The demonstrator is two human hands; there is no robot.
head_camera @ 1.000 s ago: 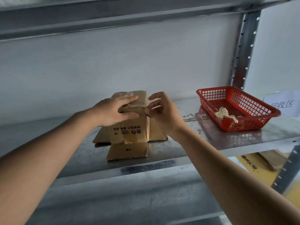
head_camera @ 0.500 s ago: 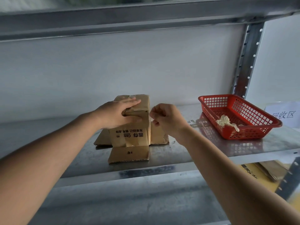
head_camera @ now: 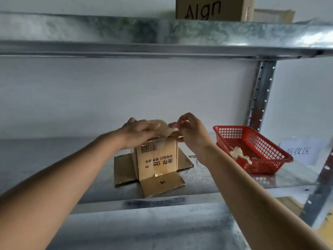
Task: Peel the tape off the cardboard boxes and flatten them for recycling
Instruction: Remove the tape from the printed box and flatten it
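Here the left hand (head_camera: 139, 131) lay flat with straight fingers on top of the box (head_camera: 156, 158), probably to keep it steady against the pull. The box stood upside down near the front edge of the shelf (head_camera: 54, 168), its bottom flaps spread flat. The right hand (head_camera: 189, 131) pinched a strip of tape (head_camera: 169, 131) lifted from the top. At the right end, the basket (head_camera: 252, 148) held crumpled tape, likely for waste.

The left hand (head_camera: 139, 131) hides the box (head_camera: 156, 159) top; both hands are motion-blurred
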